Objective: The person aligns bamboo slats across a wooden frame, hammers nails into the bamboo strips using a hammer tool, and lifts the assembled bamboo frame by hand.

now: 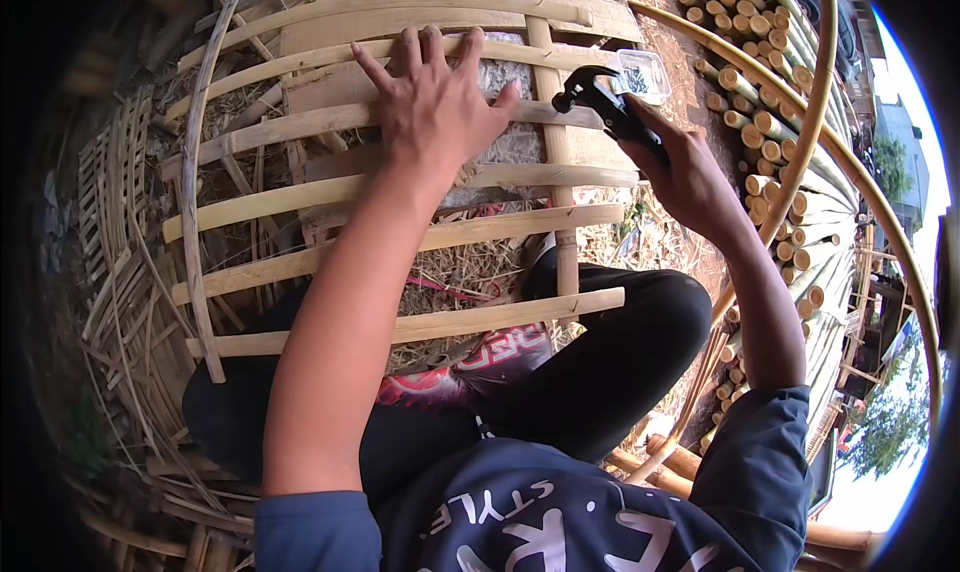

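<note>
Your left hand (pixel 432 112) is spread over the slats (pixel 500 228) in front of your folded legs (pixel 640 342), thumb pointing towards the crosspiece (pixel 556 144). Your right hand (pixel 690 177) is wrapped around the hammer (pixel 618 115), its head over the crosspiece. With that thumb so near, a badly aimed swing could bruise it. A sideways knock could spill the clear box (pixel 642 76), just beside the hammer, and scatter its small dark pieces.

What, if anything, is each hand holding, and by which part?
The right hand holds the hammer by its handle, clear of the head. The left hand lies spread over the slats, apparently gripping nothing.
</note>
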Demonstrator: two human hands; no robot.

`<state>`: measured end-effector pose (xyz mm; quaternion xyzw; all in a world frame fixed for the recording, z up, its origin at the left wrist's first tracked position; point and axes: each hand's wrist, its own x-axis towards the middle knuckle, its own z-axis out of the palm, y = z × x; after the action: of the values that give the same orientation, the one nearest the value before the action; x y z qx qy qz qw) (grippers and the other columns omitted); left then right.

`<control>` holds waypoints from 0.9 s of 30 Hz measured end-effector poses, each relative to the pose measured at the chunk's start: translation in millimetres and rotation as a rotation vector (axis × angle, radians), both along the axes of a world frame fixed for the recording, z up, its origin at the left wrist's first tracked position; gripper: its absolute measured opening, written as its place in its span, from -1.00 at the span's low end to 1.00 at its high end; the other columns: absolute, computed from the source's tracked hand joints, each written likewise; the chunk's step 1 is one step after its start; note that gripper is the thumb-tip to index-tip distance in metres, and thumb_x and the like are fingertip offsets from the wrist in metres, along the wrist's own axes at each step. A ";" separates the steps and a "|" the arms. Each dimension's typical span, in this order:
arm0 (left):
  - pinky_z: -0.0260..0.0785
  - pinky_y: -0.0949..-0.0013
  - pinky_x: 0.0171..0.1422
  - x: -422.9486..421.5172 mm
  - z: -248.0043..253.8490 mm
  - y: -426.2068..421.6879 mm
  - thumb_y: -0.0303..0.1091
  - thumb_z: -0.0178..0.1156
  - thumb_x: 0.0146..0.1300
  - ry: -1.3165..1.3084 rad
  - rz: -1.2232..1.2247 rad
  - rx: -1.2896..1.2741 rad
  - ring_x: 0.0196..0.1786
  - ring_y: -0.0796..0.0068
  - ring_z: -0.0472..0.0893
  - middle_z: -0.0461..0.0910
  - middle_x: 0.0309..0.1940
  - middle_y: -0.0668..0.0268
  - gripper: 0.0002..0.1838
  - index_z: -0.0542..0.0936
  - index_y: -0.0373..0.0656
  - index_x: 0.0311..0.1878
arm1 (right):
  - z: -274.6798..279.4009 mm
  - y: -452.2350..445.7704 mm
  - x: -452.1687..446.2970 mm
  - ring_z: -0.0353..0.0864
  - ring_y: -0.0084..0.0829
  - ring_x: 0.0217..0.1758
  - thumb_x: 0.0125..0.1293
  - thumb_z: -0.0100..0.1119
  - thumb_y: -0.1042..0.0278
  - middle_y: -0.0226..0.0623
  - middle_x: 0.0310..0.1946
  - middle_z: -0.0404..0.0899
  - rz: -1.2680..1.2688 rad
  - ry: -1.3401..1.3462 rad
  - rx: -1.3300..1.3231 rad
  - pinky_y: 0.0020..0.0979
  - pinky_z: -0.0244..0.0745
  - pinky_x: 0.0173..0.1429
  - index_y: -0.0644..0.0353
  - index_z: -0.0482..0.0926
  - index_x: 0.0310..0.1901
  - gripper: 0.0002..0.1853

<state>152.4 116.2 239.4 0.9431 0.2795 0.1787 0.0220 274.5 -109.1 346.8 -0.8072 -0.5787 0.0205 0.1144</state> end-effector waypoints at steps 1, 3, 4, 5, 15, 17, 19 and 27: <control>-0.30 -0.67 0.52 -0.7 -0.5 -0.2 0.36 -0.12 0.42 -0.002 -0.007 0.009 0.57 -0.05 0.21 0.31 0.47 -0.03 -0.23 0.34 0.10 0.54 | 8.7 -1.6 -1.4 0.64 -0.45 -0.38 0.53 0.16 0.15 -0.17 -0.32 0.68 -0.175 0.189 -0.004 -0.31 0.53 -0.23 0.26 0.44 0.39 -0.48; -0.29 -0.67 0.52 -1.6 -0.4 -1.2 0.36 -0.13 0.42 0.010 -0.005 0.002 0.57 -0.05 0.21 0.31 0.47 -0.03 -0.23 0.34 0.10 0.54 | 25.7 0.5 -5.4 0.47 -0.63 -0.51 0.56 0.11 0.12 -0.38 -0.49 0.55 -0.436 0.451 0.141 -0.48 0.39 -0.42 0.25 0.41 0.42 -0.47; -0.29 -0.67 0.52 0.8 2.5 0.8 0.36 -0.14 0.43 0.021 -0.001 -0.007 0.57 -0.05 0.21 0.31 0.47 -0.04 -0.23 0.33 0.10 0.54 | 28.4 1.6 -7.2 0.18 -0.79 -0.58 0.64 -0.05 0.18 -0.54 -0.58 0.31 -0.465 0.604 0.404 -0.65 0.10 -0.52 0.16 0.31 0.49 -0.51; -0.29 -0.67 0.52 -2.2 2.2 -1.8 0.35 -0.14 0.43 0.047 -0.006 -0.024 0.58 -0.04 0.21 0.31 0.47 -0.04 -0.23 0.33 0.10 0.55 | 31.5 -2.7 -1.8 0.14 -0.78 -0.61 0.66 -0.08 0.17 -0.54 -0.58 0.28 -0.425 0.698 0.547 -0.67 0.01 -0.56 0.14 0.31 0.48 -0.53; -0.30 -0.67 0.52 -2.4 -2.9 -2.3 0.35 -0.13 0.42 0.047 -0.011 -0.002 0.58 -0.06 0.21 0.32 0.47 -0.05 -0.21 0.29 0.11 0.56 | 23.6 -5.9 -18.9 0.35 -0.67 -0.53 0.61 0.00 0.22 -0.39 -0.50 0.46 -0.319 0.578 0.385 -0.60 0.26 -0.39 0.16 0.29 0.50 -0.49; -0.30 -0.67 0.52 -0.5 -3.6 -1.3 0.35 -0.11 0.41 0.020 -0.013 -0.001 0.58 -0.06 0.21 0.32 0.47 -0.05 -0.21 0.28 0.11 0.57 | -1.4 -10.0 -8.2 0.60 -0.42 -0.41 0.55 0.11 0.25 -0.11 -0.35 0.69 -0.171 0.112 0.145 -0.41 0.53 -0.18 0.21 0.41 0.42 -0.51; -0.31 -0.66 0.52 1.1 -0.2 -3.6 0.36 -0.10 0.40 0.017 -0.025 0.010 0.58 -0.07 0.21 0.31 0.47 -0.07 -0.20 0.29 0.10 0.57 | 6.6 -7.7 -7.8 0.75 -0.31 -0.25 0.51 0.19 0.24 -0.02 -0.13 0.70 -0.258 0.179 0.034 -0.28 0.57 -0.19 0.20 0.47 0.38 -0.52; -0.32 -0.66 0.52 1.8 -1.8 -2.0 0.33 -0.10 0.40 -0.012 -0.021 0.004 0.56 -0.09 0.23 0.33 0.45 -0.09 -0.23 0.34 0.09 0.54 | -2.2 -3.1 -7.1 0.64 -0.40 -0.44 0.48 0.21 0.25 -0.10 -0.39 0.67 -0.082 0.031 0.072 -0.30 0.54 -0.24 0.25 0.55 0.27 -0.58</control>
<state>154.1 114.3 237.5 0.9450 0.2691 0.1844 0.0237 267.3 -112.2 344.6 -0.8250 -0.5439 0.0076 0.1532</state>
